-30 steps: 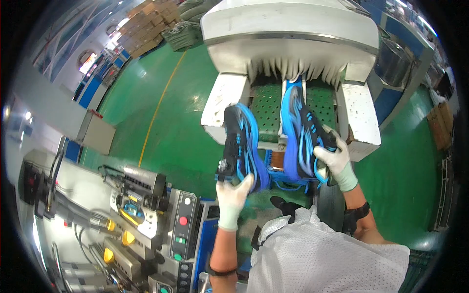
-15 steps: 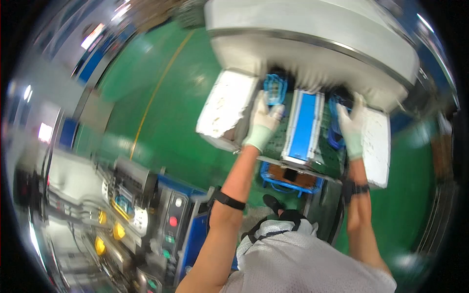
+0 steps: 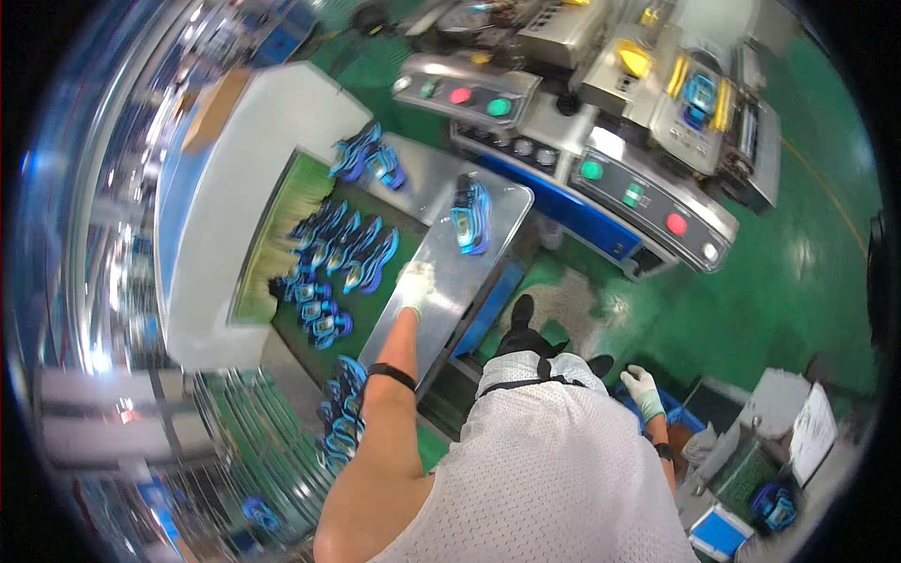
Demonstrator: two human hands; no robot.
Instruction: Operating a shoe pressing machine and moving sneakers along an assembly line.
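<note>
My left hand [image 3: 414, 285], in a whitish glove, is over a bare metal table [image 3: 446, 281], fingers slightly blurred but apart, with nothing visible in it. Ahead of it on the same table lies a blue-and-black shoe upper [image 3: 471, 216]. Left of the hand, several similar shoe uppers [image 3: 345, 246] lie in rows on a dark green belt. My right hand [image 3: 644, 388], also gloved, hangs low at my right side, fingers loosely apart and holding nothing I can see.
A brush-edged opening [image 3: 282, 244] in a white machine housing borders the belt. Ahead, a machine carries button panels [image 3: 657, 202] and holds a blue shoe upper [image 3: 699, 98]. A wire rack [image 3: 253, 450] stands lower left; another shoe upper [image 3: 774, 507] lies lower right.
My view has turned left from the white machine outlet to the metal table. Both hands have left the two blue shoe uppers there; the left now reaches over the table, the right is lowered.
</note>
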